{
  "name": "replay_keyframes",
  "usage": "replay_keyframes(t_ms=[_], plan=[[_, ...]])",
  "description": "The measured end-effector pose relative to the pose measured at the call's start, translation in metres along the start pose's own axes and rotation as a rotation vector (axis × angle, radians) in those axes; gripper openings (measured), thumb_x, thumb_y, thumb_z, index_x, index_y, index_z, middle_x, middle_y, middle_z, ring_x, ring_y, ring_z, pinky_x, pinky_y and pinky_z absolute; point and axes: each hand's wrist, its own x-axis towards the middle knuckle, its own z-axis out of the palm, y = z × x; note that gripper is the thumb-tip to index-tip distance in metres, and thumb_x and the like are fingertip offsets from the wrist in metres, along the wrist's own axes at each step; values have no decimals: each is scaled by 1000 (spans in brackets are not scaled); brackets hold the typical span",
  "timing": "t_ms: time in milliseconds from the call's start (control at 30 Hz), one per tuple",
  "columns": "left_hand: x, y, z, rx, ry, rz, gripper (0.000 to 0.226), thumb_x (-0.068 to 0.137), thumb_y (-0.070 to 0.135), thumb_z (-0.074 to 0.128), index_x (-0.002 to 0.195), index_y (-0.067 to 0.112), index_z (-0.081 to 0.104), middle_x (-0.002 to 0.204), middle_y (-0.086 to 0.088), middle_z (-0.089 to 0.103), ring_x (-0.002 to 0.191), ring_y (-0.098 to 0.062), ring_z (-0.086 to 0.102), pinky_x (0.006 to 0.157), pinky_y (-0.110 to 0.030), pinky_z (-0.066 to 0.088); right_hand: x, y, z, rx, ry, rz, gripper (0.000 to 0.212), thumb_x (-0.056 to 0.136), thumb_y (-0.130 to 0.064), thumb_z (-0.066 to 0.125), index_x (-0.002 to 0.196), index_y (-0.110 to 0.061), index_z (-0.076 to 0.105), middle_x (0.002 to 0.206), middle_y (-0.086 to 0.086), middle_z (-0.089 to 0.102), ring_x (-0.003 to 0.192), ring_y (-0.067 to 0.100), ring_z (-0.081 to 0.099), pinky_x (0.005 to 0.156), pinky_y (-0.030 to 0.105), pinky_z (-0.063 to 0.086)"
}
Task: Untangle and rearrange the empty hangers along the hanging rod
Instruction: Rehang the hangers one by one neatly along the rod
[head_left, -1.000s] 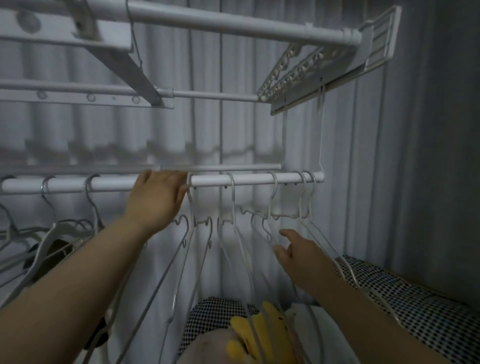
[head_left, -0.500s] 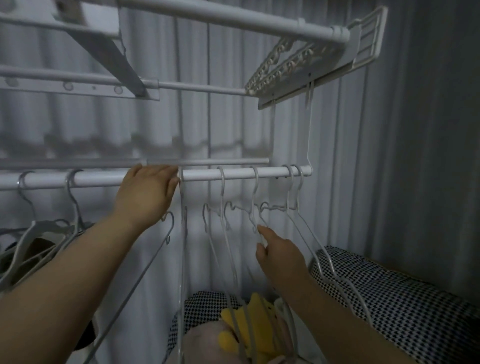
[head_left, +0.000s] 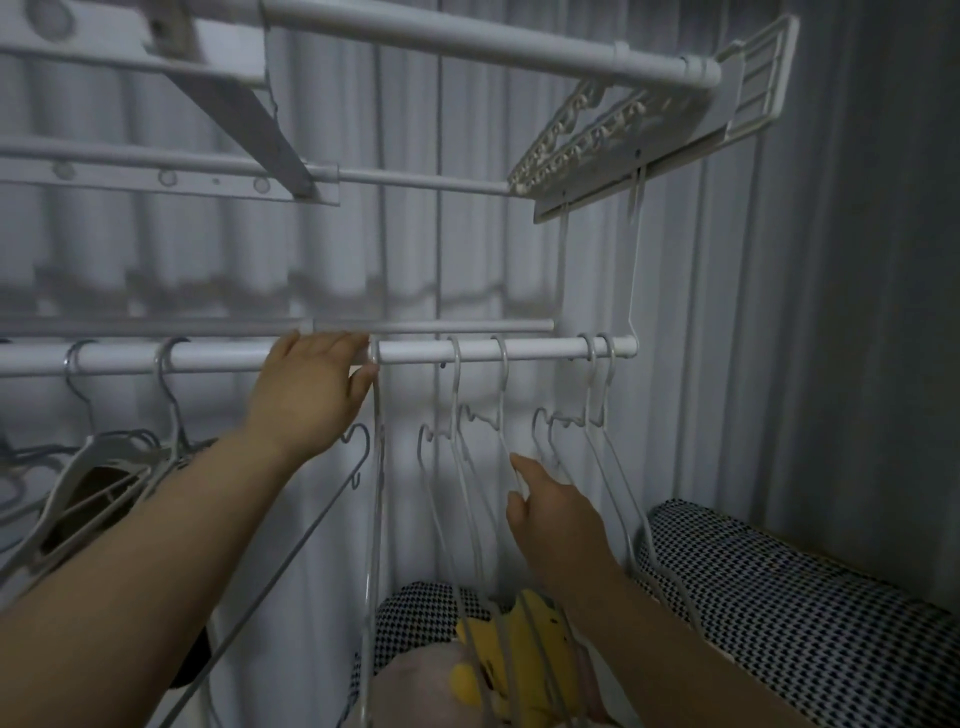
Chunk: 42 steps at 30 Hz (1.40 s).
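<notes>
A white hanging rod (head_left: 530, 349) runs across the middle. Several white wire hangers (head_left: 457, 447) hang from its right half, their arms crossing lower down. Two more hangers (head_left: 597, 395) sit at the rod's right end. My left hand (head_left: 311, 389) lies over the rod, fingers curled on top and thumb below, gripping the hook of one white hanger (head_left: 375, 364). A thin grey hanger (head_left: 358, 452) dangles just under that wrist. My right hand (head_left: 556, 519) is lower, index finger raised, pinching the sloping arm of a middle hanger (head_left: 503, 415).
More hangers with metal hooks (head_left: 171, 395) bunch at the rod's left. Overhead are a folding drying rack (head_left: 613, 130) and upper rods. A checkered cushion (head_left: 779, 597) and a yellow soft toy (head_left: 524, 639) lie below. A curtain hangs behind.
My right hand has risen up and left from below the hangers to the arm of a middle hanger. My left hand has stayed on the rod at the same hook.
</notes>
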Motion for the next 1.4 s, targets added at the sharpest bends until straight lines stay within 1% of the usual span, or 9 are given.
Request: replay_keyframes(t_ms=[167,267,400,600,833,1067,1200,1333,1400], plan=[[-1,-3,-10,11,79,28,57,83,39,29,107,1,64,107,-21,67,99,-39,62,98,-50,37,-8,-5,-11,47,175,-147,54,88,-34,30,137,-11,37,113,8,55,106,22,49,85,29,43],[-4,-17,-25,87,112,33,55,83,34,27,103,1,66,110,-22,65,103,-40,61,99,-54,34,-7,-12,-6,111,405,-251,55,78,-33,32,114,-2,60,101,16,64,95,33,59,80,32,46],[-4,-39,-48,111,21,-44,50,86,31,30,119,5,59,126,-17,58,119,-36,50,109,-49,22,-7,-45,-7,145,442,-396,41,76,-26,39,95,-4,68,84,9,69,84,19,60,74,16,43],[-12,-47,-55,-67,-186,-77,38,95,29,37,125,13,55,126,-13,59,116,-32,54,94,-37,38,-2,-87,-1,146,-111,-231,52,94,-35,42,136,-5,32,118,13,59,109,26,54,87,32,45],[-11,-47,-53,-103,-144,-50,47,89,31,33,123,9,57,121,-17,62,112,-34,56,92,-38,42,-2,-78,-1,119,148,-198,42,94,-24,42,132,-10,38,132,7,43,120,22,42,99,30,38],[-11,-42,-50,-96,-148,-48,49,88,32,32,123,7,56,122,-18,61,112,-35,55,92,-38,40,-10,-60,11,75,-23,-25,58,95,-30,39,143,-11,15,135,8,41,115,21,49,88,25,43],[-11,-40,-48,-119,-147,-86,35,94,14,41,126,8,53,127,-17,58,116,-34,52,94,-36,38,-4,-62,22,204,-48,79,75,92,-41,43,146,-9,2,71,-3,46,80,18,52,54,24,36],[-13,-41,-48,-121,-138,-93,35,94,12,42,126,7,53,127,-17,57,117,-35,51,94,-36,37,5,-65,29,327,-82,217,85,90,-37,49,145,-7,-10,77,3,54,73,20,58,48,20,28],[-14,-41,-48,-132,-133,-98,35,93,12,43,126,7,53,128,-17,57,117,-34,51,95,-36,37,7,-65,32,370,-81,213,82,91,-26,49,144,-7,-10,64,-3,41,55,10,42,45,20,29]])
